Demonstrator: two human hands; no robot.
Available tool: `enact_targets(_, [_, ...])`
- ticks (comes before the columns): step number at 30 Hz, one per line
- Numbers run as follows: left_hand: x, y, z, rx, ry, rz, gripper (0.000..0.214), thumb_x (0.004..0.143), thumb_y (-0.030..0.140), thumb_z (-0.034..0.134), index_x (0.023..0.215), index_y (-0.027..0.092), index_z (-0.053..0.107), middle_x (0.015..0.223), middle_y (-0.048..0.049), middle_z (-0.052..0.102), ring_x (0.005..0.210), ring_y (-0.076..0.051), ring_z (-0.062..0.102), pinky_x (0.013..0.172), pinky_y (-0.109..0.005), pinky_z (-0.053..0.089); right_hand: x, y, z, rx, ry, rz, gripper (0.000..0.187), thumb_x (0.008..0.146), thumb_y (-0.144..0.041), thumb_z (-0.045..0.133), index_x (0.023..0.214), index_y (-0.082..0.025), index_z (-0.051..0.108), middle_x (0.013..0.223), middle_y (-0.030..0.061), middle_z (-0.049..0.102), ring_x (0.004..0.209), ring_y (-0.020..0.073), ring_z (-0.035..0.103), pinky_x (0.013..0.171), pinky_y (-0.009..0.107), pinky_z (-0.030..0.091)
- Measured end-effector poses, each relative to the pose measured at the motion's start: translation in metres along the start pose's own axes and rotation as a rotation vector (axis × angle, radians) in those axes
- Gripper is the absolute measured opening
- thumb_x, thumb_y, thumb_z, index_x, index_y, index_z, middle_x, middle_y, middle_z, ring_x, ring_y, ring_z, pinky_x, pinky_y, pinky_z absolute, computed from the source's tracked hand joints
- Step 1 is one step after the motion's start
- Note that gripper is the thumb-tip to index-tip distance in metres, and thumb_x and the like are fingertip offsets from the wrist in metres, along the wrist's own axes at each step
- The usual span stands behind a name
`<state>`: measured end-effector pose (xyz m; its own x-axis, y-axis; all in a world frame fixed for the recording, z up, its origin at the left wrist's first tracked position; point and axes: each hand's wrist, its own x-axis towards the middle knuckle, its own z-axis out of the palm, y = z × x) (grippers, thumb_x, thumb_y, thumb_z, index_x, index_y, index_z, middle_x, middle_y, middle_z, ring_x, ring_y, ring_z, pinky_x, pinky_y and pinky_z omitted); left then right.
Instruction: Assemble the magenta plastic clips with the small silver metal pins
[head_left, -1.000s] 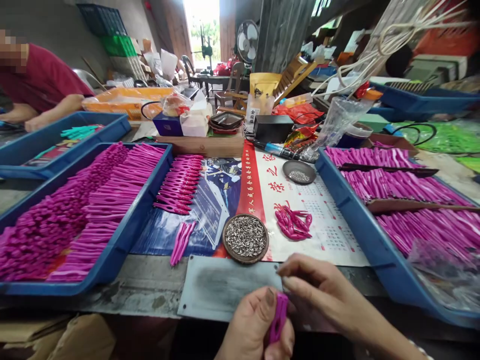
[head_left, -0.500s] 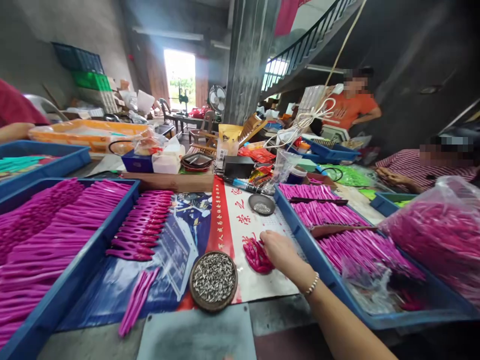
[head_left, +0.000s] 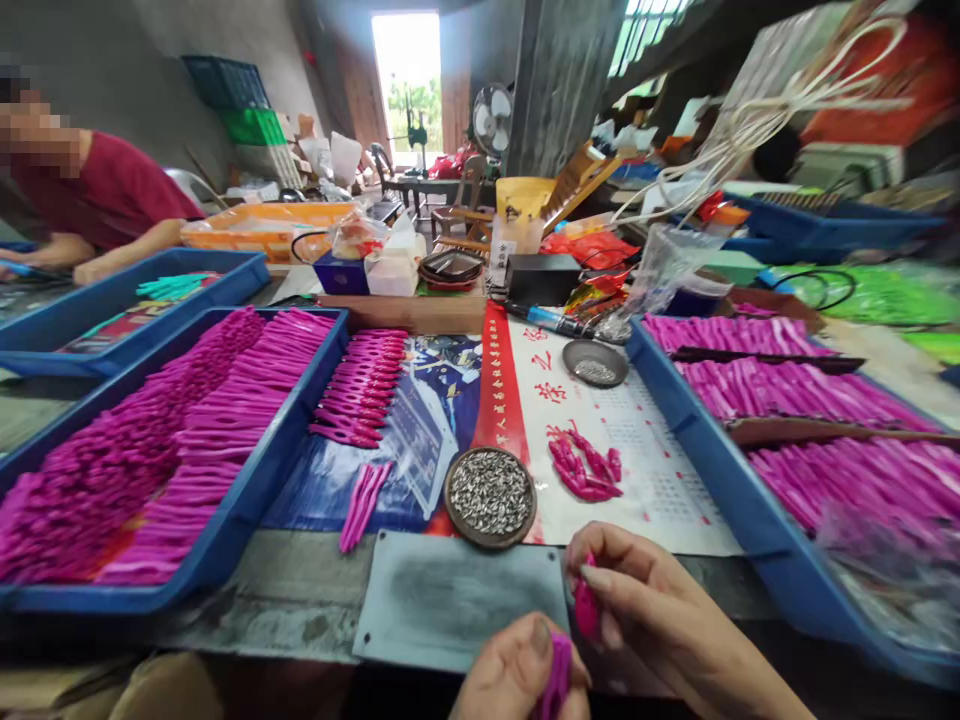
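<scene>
At the bottom edge my left hand [head_left: 517,675] is closed round a magenta plastic piece [head_left: 557,678]. Just right of it, my right hand [head_left: 645,610] pinches a small magenta part [head_left: 586,605] between thumb and fingers. Both hands hover over a grey metal plate [head_left: 450,600] at the table's near edge. Beyond them lies a loose pile of small magenta parts [head_left: 585,468] on a printed calendar sheet [head_left: 660,470]. A round dish of small metal pieces [head_left: 490,495] stands left of that pile.
A blue tray of magenta pieces [head_left: 247,500] fills the left, another blue tray [head_left: 720,470] the right. Rows of magenta clips [head_left: 364,385] and a loose bunch [head_left: 364,500] lie between. A smaller dish [head_left: 595,362] sits farther back. A person in red [head_left: 105,200] leans at far left.
My right hand reached out to the pile of small magenta parts, then came back near my left hand holding one part. The view swung right and back.
</scene>
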<state>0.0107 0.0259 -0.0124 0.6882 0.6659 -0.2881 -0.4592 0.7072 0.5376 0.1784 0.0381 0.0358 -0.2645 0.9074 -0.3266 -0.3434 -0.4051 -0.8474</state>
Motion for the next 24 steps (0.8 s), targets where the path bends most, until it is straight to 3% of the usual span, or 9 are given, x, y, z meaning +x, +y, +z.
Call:
enact_targets(3, [-0.003,-0.007,0.005,-0.063,0.019,0.033,0.045,0.079,0.061,0.063,0.075,0.016,0.062,0.041,0.0062,0.044,0.03,-0.005,0.028,0.033,-0.018,0.021,-0.001,0.013,0.005,0.177,-0.02,0.122,0.033,0.084,-0.047,0.073,0.084,-0.019,0.058,0.05,-0.0055,0.051,0.042,0.0059,0.038,0.043,0.016,0.03])
enact_targets(9, [-0.008,-0.006,0.01,-0.095,0.046,-0.02,0.038,0.086,0.053,0.06,0.084,0.015,0.065,0.047,0.0054,0.047,0.03,-0.003,0.028,0.033,-0.016,0.024,-0.002,0.012,0.009,0.248,-0.003,0.115,0.032,0.082,-0.042,0.078,0.081,-0.017,0.058,0.053,-0.0047,0.052,0.047,0.0061,0.041,0.049,0.017,0.037])
enact_targets(15, [-0.004,-0.014,0.008,-0.162,0.003,-0.007,0.035,0.087,0.049,0.059,0.082,0.015,0.064,0.047,0.0053,0.048,0.027,-0.002,0.023,0.03,-0.015,0.025,-0.005,0.015,0.003,0.226,0.029,0.122,0.029,0.081,-0.041,0.078,0.083,-0.018,0.06,0.054,-0.0046,0.054,0.047,0.0062,0.041,0.049,0.017,0.037])
enact_targets(21, [-0.003,-0.016,0.006,-0.15,-0.041,-0.006,0.033,0.088,0.048,0.057,0.082,0.016,0.063,0.048,0.0051,0.048,0.028,-0.004,0.026,0.03,-0.016,0.026,-0.006,0.019,-0.004,0.146,0.033,0.162,0.035,0.077,-0.041,0.082,0.098,-0.016,0.068,0.056,-0.0043,0.057,0.047,0.005,0.043,0.049,0.017,0.035])
enact_targets(24, [-0.004,-0.014,0.006,-0.166,-0.022,-0.015,0.033,0.089,0.048,0.055,0.084,0.015,0.063,0.048,0.0051,0.048,0.028,-0.003,0.023,0.03,-0.016,0.025,-0.004,0.02,-0.006,0.154,0.05,0.168,0.037,0.076,-0.047,0.082,0.091,-0.016,0.066,0.048,-0.0057,0.053,0.045,0.0065,0.044,0.048,0.017,0.035])
